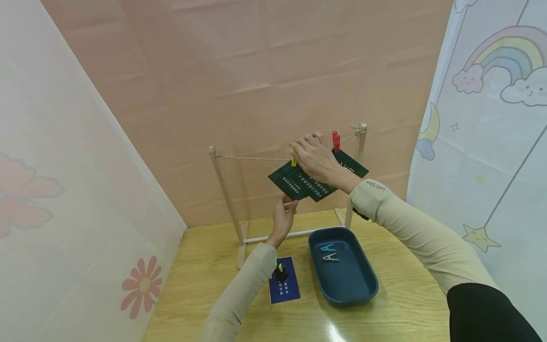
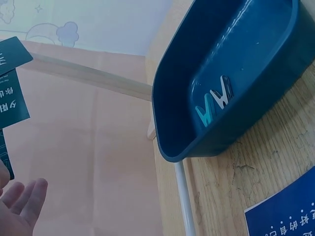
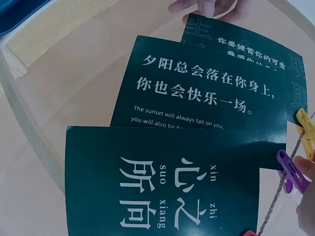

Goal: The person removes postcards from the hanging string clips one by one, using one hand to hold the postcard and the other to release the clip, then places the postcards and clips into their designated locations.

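A rope on a wooden frame carries green printed cards. My left hand [image 1: 283, 219] pinches the lower edge of the leftmost green card [image 1: 284, 179]. At that card's top edge, my right hand [image 1: 315, 159] grips a yellow clothespin [image 1: 293, 157] on the rope. The middle green card [image 3: 197, 91] overlaps the leftmost one, and a purple clothespin [image 3: 291, 172] is at its edge. A third green card [image 3: 162, 182] hangs rightmost under a red clothespin [image 1: 336, 141]. The right hand's fingertips are partly cut off in the right wrist view.
A dark blue tray [image 1: 342, 300] on the wooden table holds a teal clothespin [image 2: 205, 110] and a white-grey clothespin [image 2: 223, 92]. Left of it lies a blue printed card [image 1: 285, 289]. The frame's wooden posts [image 1: 226, 194] stand behind, near a pinkish backdrop.
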`<action>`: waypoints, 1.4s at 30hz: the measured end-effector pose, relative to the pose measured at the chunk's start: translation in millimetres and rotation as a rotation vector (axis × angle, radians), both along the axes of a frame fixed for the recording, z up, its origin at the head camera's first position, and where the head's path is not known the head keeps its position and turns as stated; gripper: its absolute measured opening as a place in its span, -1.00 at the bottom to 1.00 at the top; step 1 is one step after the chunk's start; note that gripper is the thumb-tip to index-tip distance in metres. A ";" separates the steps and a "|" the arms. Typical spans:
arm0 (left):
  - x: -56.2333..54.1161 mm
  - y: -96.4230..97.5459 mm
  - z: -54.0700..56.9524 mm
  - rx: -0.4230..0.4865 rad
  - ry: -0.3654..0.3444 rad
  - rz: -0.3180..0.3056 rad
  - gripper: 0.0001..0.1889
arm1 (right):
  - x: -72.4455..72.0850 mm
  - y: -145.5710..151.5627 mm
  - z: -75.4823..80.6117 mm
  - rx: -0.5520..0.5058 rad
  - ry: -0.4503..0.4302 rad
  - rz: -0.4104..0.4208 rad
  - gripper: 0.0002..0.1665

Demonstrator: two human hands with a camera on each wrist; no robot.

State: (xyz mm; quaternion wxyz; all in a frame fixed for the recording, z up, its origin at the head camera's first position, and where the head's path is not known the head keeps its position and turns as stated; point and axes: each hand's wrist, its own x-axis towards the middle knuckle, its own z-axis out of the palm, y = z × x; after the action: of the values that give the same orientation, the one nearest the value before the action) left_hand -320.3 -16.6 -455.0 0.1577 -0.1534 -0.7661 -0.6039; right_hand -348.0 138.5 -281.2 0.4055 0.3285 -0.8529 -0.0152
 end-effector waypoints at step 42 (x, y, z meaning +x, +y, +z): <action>-3.4 -0.4 0.7 0.063 0.105 0.056 -0.85 | 11.5 -5.6 25.1 0.023 -0.277 -0.069 -0.67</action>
State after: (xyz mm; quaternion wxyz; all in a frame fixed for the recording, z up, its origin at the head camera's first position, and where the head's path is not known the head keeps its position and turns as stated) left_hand -323.7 -16.9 -454.3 0.2194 -0.1583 -0.7413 -0.6142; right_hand -336.5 132.9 -256.1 0.2793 0.3027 -0.9113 0.0065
